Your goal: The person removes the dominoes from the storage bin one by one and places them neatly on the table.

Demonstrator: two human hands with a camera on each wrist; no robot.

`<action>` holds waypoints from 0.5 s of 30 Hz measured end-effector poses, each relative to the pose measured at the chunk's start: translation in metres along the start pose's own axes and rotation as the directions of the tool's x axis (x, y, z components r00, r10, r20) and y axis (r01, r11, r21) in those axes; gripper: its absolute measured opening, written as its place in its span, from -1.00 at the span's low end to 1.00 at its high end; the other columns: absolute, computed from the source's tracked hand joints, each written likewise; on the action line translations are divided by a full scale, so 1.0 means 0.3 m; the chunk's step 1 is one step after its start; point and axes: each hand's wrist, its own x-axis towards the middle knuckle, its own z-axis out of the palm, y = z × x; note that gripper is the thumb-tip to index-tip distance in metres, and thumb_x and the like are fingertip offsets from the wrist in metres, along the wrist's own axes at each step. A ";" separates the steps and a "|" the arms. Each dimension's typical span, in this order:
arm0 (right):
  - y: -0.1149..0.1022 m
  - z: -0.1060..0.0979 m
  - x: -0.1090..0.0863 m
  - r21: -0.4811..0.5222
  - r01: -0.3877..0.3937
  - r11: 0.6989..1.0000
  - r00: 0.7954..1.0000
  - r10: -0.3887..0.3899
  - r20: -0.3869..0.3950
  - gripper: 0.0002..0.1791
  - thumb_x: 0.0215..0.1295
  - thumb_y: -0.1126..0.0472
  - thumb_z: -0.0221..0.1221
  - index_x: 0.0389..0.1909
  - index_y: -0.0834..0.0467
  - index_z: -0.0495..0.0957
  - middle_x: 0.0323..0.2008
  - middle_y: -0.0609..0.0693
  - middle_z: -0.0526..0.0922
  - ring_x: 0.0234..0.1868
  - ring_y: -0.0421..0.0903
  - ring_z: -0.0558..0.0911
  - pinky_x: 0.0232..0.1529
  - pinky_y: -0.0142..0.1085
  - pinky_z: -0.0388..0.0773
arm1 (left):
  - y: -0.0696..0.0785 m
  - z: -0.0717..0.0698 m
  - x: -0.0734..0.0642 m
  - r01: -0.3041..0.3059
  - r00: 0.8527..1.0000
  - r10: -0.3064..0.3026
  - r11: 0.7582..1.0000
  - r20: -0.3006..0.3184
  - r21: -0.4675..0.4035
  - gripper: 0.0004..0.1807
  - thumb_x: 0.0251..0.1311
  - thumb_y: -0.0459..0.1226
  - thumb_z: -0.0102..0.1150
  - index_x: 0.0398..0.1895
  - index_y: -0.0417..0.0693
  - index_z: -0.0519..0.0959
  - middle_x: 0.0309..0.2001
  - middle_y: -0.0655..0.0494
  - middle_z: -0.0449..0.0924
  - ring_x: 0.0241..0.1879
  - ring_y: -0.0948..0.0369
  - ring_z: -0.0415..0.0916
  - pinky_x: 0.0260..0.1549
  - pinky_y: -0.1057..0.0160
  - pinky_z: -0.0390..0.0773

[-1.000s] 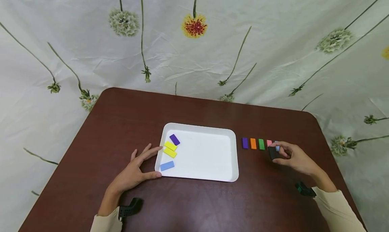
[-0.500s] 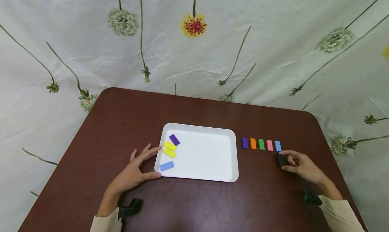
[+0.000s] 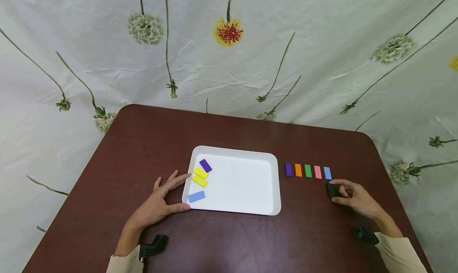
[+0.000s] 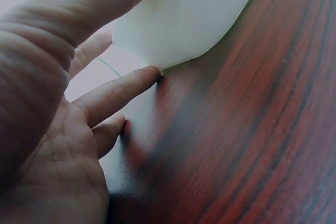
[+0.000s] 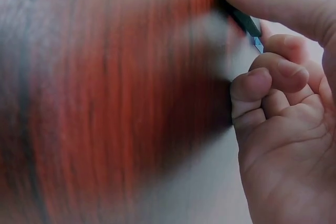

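1. Head: I see the right hand (image 3: 353, 198) pinching the black block (image 3: 331, 190) near the row's light blue block (image 3: 327, 173); probably light, stiff, best taken end-to-end. Left hand (image 3: 155, 203), fingers extended, touches the tray (image 3: 243, 181). Floral cloth (image 3: 322, 58) behind.
2. Left wrist: fingertip on tray edge; wood-grain table (image 4: 252, 129), likely slick.
3. Right wrist: thumb on block; index contact unclear.

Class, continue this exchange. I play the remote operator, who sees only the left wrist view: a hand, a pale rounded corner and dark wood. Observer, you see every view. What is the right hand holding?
Observer: The right hand holds a black piece between thumb and forefinger.
Operator: Does anything lie in the white tray at the left hand?
Observer: Yes, four blocks: one purple, two yellow, one light blue.
Operator: And between the tray and the right hand?
Observer: A row of five blocks: purple, orange, green, pink, light blue.
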 end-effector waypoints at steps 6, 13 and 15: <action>0.004 0.003 -0.001 0.008 -0.026 1.000 1.000 0.026 0.016 -0.49 0.20 0.39 0.36 0.15 0.40 0.46 -0.53 -0.05 0.26 -0.58 -0.19 0.24 -0.48 -0.33 0.24 | -0.004 -0.001 -0.006 -0.006 1.000 0.006 1.000 -0.006 0.006 -0.05 -0.03 -0.07 0.56 0.48 0.34 0.30 0.53 -0.08 0.18 0.59 -0.19 -0.23 0.37 -0.37 -0.56; 0.005 -0.001 0.001 0.014 -0.037 0.999 0.999 0.037 0.015 -0.47 0.19 0.39 0.36 0.17 0.40 0.45 -0.53 -0.05 0.26 -0.59 -0.19 0.24 -0.49 -0.32 0.24 | -0.006 0.000 -0.002 -0.007 1.000 0.007 1.000 -0.005 0.004 -0.05 -0.02 -0.06 0.55 0.48 0.33 0.30 0.54 -0.09 0.17 0.59 -0.19 -0.24 0.37 -0.37 -0.56; 0.004 -0.003 0.000 0.015 -0.034 0.999 0.999 0.034 0.015 -0.47 0.19 0.40 0.36 0.17 0.41 0.44 -0.53 -0.06 0.26 -0.59 -0.19 0.24 -0.49 -0.32 0.24 | -0.007 0.001 0.001 -0.007 1.000 0.007 1.000 -0.004 0.005 -0.05 -0.02 -0.06 0.55 0.48 0.34 0.30 0.54 -0.10 0.16 0.59 -0.19 -0.24 0.37 -0.37 -0.56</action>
